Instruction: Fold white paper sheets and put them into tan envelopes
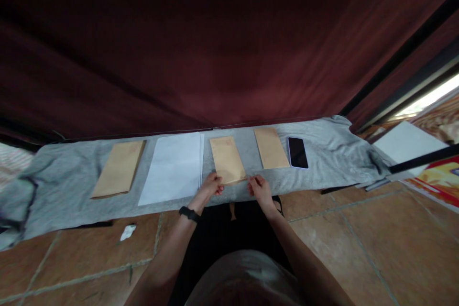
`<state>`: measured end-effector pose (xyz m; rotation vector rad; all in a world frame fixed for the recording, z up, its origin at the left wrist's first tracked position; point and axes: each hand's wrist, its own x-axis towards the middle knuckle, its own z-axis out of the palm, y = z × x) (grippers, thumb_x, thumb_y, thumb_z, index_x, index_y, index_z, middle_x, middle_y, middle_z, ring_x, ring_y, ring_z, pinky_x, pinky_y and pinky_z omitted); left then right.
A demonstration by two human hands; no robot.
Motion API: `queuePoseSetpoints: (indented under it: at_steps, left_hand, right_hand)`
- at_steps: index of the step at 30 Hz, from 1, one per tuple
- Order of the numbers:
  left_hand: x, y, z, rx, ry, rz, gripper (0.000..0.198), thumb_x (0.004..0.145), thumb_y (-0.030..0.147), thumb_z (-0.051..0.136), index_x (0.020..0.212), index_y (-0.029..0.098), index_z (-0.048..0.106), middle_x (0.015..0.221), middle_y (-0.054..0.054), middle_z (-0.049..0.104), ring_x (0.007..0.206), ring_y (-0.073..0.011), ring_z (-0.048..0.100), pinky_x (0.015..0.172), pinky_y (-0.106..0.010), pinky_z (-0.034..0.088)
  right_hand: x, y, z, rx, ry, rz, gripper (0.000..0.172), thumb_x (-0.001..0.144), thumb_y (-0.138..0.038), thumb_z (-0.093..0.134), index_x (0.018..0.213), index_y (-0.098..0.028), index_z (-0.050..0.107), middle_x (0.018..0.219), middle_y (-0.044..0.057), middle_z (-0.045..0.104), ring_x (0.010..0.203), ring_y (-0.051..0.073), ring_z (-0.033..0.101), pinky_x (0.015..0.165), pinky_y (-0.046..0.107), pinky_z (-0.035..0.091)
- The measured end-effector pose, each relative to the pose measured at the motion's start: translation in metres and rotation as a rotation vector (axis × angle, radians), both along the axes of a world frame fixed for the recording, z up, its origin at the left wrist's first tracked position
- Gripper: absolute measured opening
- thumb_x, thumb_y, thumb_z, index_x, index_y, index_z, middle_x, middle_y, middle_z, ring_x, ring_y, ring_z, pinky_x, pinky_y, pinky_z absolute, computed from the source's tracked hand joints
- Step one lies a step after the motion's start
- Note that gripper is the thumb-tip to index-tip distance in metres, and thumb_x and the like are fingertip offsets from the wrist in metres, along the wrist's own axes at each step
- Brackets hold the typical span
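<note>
A brown paper envelope [228,158] lies on the grey cloth in front of me, its near edge toward my body. My left hand [213,184] has its fingers curled in a pinch at the near left corner of that envelope. At the near right corner, my right hand [258,190] pinches the edge with thumb and fingers. To the left are white paper sheets [172,167], slightly fanned at their right side. Another brown envelope [271,148] rests to the right.
A thick stack of brown envelopes [119,168] sits at the left on the grey cloth [333,143]. A phone [297,152] lies at the right. Behind hangs a dark red curtain [229,57]. A crumpled white scrap [128,232] is on the tiled floor [351,248].
</note>
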<state>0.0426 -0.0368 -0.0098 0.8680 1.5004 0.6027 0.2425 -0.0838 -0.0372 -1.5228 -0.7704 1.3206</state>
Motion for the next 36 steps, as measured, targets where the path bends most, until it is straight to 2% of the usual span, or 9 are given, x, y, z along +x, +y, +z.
queuePoseSetpoints:
  at_steps: [6,10,13,16,19,21,24,29,36]
  left_hand:
    - [-0.009,0.003,0.007,0.026,0.136,-0.099,0.013,0.085,0.015,0.059,0.073,0.018,0.055,0.051,0.004,0.054,0.037,-0.0078,0.046,0.041,-0.017,0.03]
    - [-0.014,0.003,0.011,0.052,0.266,-0.126,0.014,0.086,0.017,0.058,0.072,0.019,0.055,0.052,0.003,0.053,0.041,-0.011,0.049,0.045,-0.02,0.034]
    - [-0.015,-0.005,0.013,0.11,0.409,-0.08,0.007,0.086,0.021,0.062,0.081,0.02,0.057,0.059,0.001,0.057,0.059,-0.0168,0.061,0.055,-0.023,0.042]
    - [-0.005,-0.014,0.011,0.367,0.656,-0.085,0.008,0.092,0.027,0.058,0.095,0.021,0.06,0.078,-0.005,0.066,0.086,-0.0227,0.068,0.073,-0.029,0.049]
    - [0.016,-0.015,0.002,0.83,0.829,-0.305,0.026,0.1,0.027,0.042,0.117,0.019,0.06,0.116,-0.012,0.069,0.115,-0.0252,0.063,0.097,-0.038,0.049]
    - [0.028,-0.007,-0.007,1.021,0.883,-0.475,0.038,0.101,0.028,0.041,0.136,0.017,0.052,0.144,-0.013,0.056,0.139,-0.0268,0.046,0.113,-0.045,0.04]
    - [0.037,0.012,-0.021,1.057,0.997,-0.605,0.051,0.102,0.036,0.04,0.149,0.017,0.041,0.16,-0.01,0.038,0.152,-0.0285,0.026,0.123,-0.05,0.027]
    - [0.029,0.047,-0.037,1.009,1.069,-0.666,0.056,0.102,0.047,0.037,0.152,0.022,0.039,0.164,-0.007,0.03,0.153,-0.0275,0.021,0.125,-0.051,0.02]
    - [0.019,0.095,-0.04,0.966,1.084,-0.671,0.061,0.102,0.054,0.032,0.156,0.025,0.034,0.165,-0.006,0.027,0.153,-0.0266,0.021,0.125,-0.052,0.016]
  right_hand:
    - [0.015,0.008,0.0,0.466,-0.622,0.279,0.022,0.093,-0.027,0.05,0.102,-0.024,0.07,0.108,0.007,0.071,0.105,0.022,0.064,0.098,0.036,0.048]
    - [0.015,0.016,-0.008,0.603,-0.761,0.456,0.03,0.095,-0.018,0.048,0.115,-0.025,0.07,0.126,0.007,0.069,0.118,0.022,0.06,0.105,0.041,0.044]
    - [0.015,0.016,-0.017,0.637,-0.876,0.514,0.033,0.095,-0.016,0.051,0.12,-0.026,0.07,0.132,0.005,0.066,0.12,0.023,0.059,0.105,0.043,0.042]
    - [0.015,0.013,-0.023,0.655,-0.966,0.515,0.032,0.096,-0.016,0.052,0.121,-0.028,0.069,0.134,0.004,0.066,0.12,0.024,0.059,0.102,0.042,0.042]
    - [0.014,0.012,-0.026,0.688,-1.022,0.498,0.031,0.098,-0.017,0.051,0.122,-0.027,0.068,0.133,0.004,0.066,0.118,0.023,0.059,0.102,0.041,0.042]
    - [0.013,0.012,-0.027,0.709,-1.048,0.498,0.031,0.098,-0.017,0.05,0.123,-0.026,0.066,0.132,0.004,0.066,0.116,0.023,0.06,0.101,0.041,0.042]
    - [0.013,0.013,-0.027,0.723,-1.078,0.512,0.031,0.098,-0.018,0.051,0.125,-0.026,0.065,0.132,0.004,0.067,0.114,0.022,0.061,0.098,0.04,0.043]
    - [0.013,0.012,-0.026,0.709,-1.102,0.514,0.03,0.096,-0.018,0.053,0.122,-0.026,0.066,0.131,0.005,0.067,0.112,0.023,0.061,0.097,0.039,0.044]
    - [0.012,0.011,-0.016,0.735,-1.078,0.528,0.031,0.1,-0.02,0.049,0.126,-0.025,0.064,0.131,0.006,0.065,0.113,0.023,0.06,0.096,0.039,0.043]
